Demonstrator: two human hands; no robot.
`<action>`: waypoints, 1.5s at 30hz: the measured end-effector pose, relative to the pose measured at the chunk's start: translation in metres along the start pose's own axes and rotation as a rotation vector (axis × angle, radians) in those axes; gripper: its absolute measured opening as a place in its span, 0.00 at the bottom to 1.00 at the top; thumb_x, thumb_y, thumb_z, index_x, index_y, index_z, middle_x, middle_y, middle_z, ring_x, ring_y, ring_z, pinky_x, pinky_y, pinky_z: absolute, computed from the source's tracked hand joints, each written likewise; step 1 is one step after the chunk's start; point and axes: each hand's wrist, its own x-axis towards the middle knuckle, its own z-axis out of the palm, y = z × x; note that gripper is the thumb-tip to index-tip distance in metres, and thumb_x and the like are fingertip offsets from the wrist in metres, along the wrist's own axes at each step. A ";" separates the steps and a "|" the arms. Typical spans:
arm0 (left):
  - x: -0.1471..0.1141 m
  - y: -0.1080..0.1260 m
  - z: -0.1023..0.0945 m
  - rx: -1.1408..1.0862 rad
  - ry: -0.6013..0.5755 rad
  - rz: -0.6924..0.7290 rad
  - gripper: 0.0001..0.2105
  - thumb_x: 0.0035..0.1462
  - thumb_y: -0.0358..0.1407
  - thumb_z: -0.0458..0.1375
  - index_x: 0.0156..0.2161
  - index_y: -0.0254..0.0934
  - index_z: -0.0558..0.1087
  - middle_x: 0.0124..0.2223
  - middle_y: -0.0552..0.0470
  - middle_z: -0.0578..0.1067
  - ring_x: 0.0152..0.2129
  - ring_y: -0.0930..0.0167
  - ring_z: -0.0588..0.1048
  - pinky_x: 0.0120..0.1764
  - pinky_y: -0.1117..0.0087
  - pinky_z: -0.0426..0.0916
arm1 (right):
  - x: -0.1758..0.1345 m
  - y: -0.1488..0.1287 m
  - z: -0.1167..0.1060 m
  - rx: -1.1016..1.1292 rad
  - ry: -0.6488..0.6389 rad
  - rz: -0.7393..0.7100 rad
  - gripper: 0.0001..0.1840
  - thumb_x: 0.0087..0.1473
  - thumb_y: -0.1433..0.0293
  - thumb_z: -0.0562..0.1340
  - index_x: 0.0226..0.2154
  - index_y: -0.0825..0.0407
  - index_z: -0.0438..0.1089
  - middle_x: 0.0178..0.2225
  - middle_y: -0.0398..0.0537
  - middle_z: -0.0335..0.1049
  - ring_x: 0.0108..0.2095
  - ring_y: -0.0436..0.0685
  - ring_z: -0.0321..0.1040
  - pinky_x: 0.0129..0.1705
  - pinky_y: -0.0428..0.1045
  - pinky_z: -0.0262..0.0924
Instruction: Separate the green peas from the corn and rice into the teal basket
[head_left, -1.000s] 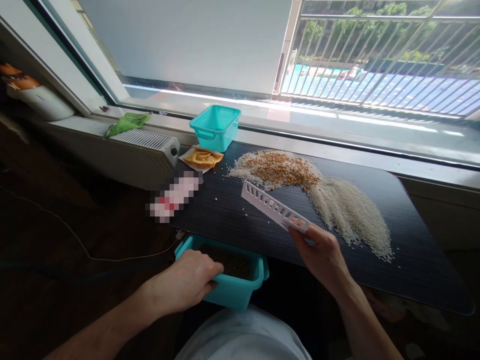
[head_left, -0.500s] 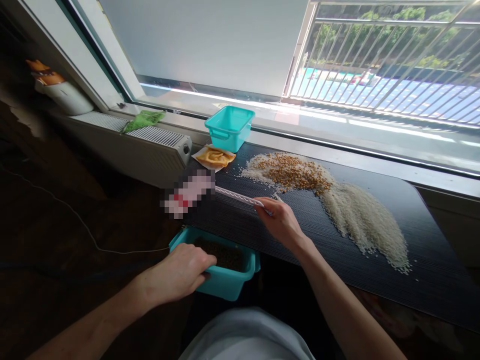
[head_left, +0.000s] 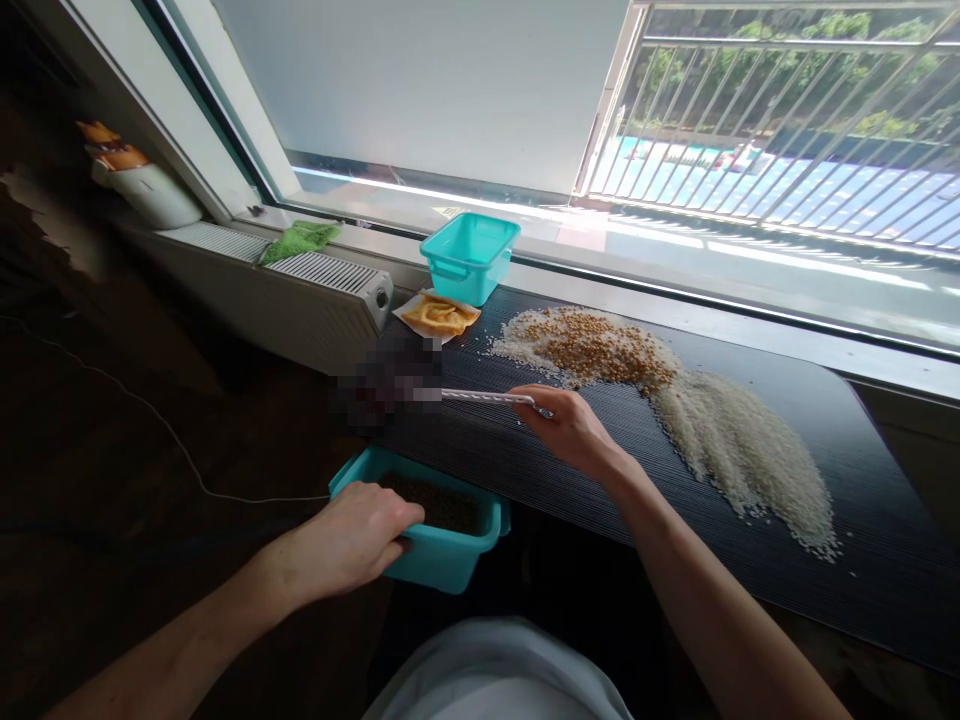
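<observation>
My left hand [head_left: 364,535] is closed over the near left rim of a turquoise plastic bin [head_left: 439,562], held just below the table's front edge. Brownish grains [head_left: 442,505] lie inside it. In my right hand [head_left: 566,425], closed above the tabletop, is the end of a white twisted handle [head_left: 484,397] pointing left. Whatever is at its far end is pixelated, so its kind cannot be made out. White rice [head_left: 750,450] is spread over the dark table [head_left: 592,470], with yellow-brown beans or kernels [head_left: 600,345] heaped on its left part.
Another turquoise bin [head_left: 469,255] stands at the back left of the table, beside yellow slices on white paper [head_left: 441,316]. Left of the table is a radiator [head_left: 322,300] with a green cloth [head_left: 304,240] on top. A window with a railing [head_left: 750,130] runs behind.
The handle has swung from slanting to nearly level as my right hand shifted slightly right. My left hand still grips the bin. The whole view has shifted a little.
</observation>
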 end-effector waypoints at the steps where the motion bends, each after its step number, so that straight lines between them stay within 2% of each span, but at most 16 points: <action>1: 0.000 0.000 0.000 -0.001 0.001 -0.002 0.07 0.59 0.32 0.53 0.35 0.39 0.74 0.36 0.46 0.81 0.38 0.57 0.79 0.39 0.61 0.68 | 0.002 -0.001 0.001 0.000 -0.006 -0.012 0.15 0.62 0.68 0.56 0.43 0.48 0.77 0.44 0.46 0.80 0.40 0.56 0.76 0.37 0.46 0.66; 6: -0.004 0.000 0.001 -0.006 0.014 -0.009 0.08 0.59 0.32 0.52 0.35 0.39 0.74 0.36 0.46 0.80 0.37 0.59 0.79 0.39 0.62 0.68 | 0.009 -0.009 0.009 -0.013 -0.039 -0.057 0.15 0.60 0.71 0.56 0.43 0.49 0.77 0.44 0.46 0.80 0.41 0.55 0.76 0.43 0.47 0.66; 12: -0.008 -0.003 -0.002 0.011 0.006 -0.023 0.07 0.60 0.32 0.53 0.36 0.38 0.74 0.38 0.45 0.81 0.39 0.58 0.79 0.42 0.60 0.69 | 0.012 -0.016 0.016 0.069 -0.082 -0.124 0.16 0.58 0.73 0.56 0.42 0.48 0.78 0.46 0.46 0.79 0.45 0.56 0.75 0.47 0.48 0.65; 18: -0.010 -0.005 -0.004 0.025 0.003 -0.045 0.07 0.60 0.32 0.54 0.37 0.39 0.75 0.38 0.46 0.81 0.40 0.59 0.79 0.42 0.62 0.70 | -0.001 -0.018 0.004 0.002 -0.078 -0.065 0.15 0.60 0.69 0.56 0.41 0.48 0.78 0.41 0.46 0.80 0.38 0.56 0.75 0.39 0.47 0.65; 24: -0.012 -0.007 -0.001 0.018 0.028 -0.039 0.06 0.59 0.32 0.54 0.35 0.39 0.74 0.37 0.47 0.81 0.38 0.58 0.80 0.39 0.62 0.69 | -0.008 -0.001 0.004 0.015 0.089 0.085 0.15 0.58 0.63 0.58 0.34 0.51 0.79 0.27 0.43 0.77 0.26 0.53 0.69 0.27 0.45 0.58; 32: -0.013 -0.006 -0.001 0.020 0.037 -0.036 0.06 0.59 0.31 0.54 0.34 0.39 0.74 0.36 0.47 0.81 0.37 0.58 0.80 0.38 0.63 0.68 | -0.011 0.008 0.019 0.075 0.106 0.133 0.14 0.55 0.62 0.60 0.35 0.50 0.80 0.22 0.41 0.74 0.25 0.53 0.70 0.26 0.45 0.60; 40: -0.016 -0.005 0.002 0.006 0.054 -0.039 0.07 0.60 0.32 0.54 0.35 0.39 0.74 0.36 0.45 0.81 0.38 0.57 0.80 0.38 0.62 0.68 | -0.006 -0.003 0.029 0.076 0.154 0.132 0.15 0.55 0.63 0.58 0.36 0.50 0.79 0.24 0.41 0.75 0.26 0.54 0.70 0.27 0.45 0.61; 45: -0.019 -0.004 0.003 -0.009 0.053 -0.036 0.07 0.60 0.31 0.53 0.34 0.39 0.74 0.35 0.47 0.81 0.36 0.58 0.80 0.37 0.63 0.68 | 0.008 -0.012 0.032 0.039 0.169 0.133 0.14 0.55 0.64 0.58 0.34 0.50 0.79 0.22 0.40 0.73 0.24 0.52 0.67 0.25 0.44 0.56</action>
